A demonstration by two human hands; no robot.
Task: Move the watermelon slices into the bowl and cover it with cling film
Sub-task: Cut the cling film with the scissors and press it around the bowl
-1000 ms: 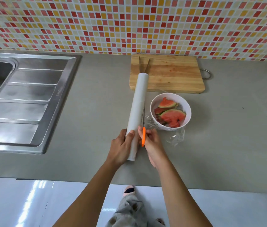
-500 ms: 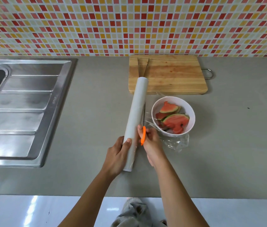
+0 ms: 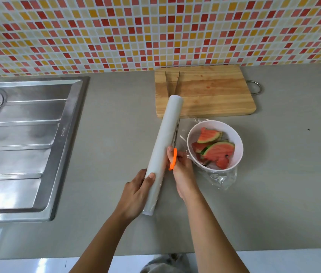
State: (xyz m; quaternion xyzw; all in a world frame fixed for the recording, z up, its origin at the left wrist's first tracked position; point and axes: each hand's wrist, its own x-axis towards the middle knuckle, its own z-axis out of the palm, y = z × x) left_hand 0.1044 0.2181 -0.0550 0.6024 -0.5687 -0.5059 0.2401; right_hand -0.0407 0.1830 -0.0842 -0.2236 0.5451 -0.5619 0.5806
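Observation:
A white bowl point(image 3: 236, 154) on the grey counter holds several watermelon slices point(image 3: 218, 152). Clear cling film point(image 3: 223, 177) stretches over the bowl and bunches at its near side. A long white cling film roll point(image 3: 164, 146) lies just left of the bowl, pointing away from me. My left hand point(image 3: 136, 194) grips the roll near its close end. My right hand point(image 3: 182, 168) holds orange-handled scissors point(image 3: 173, 158), whose blades run along the film between roll and bowl.
A wooden cutting board point(image 3: 214, 91) with metal tongs point(image 3: 172, 83) on it lies behind the bowl against the tiled wall. A steel sink with drainboard point(image 3: 23, 144) fills the left side. The counter's front edge is close to my body.
The hands, roll and scissors stay together in the same grip; the scissors have edged slightly forward along the film. The camera view shifted a little.

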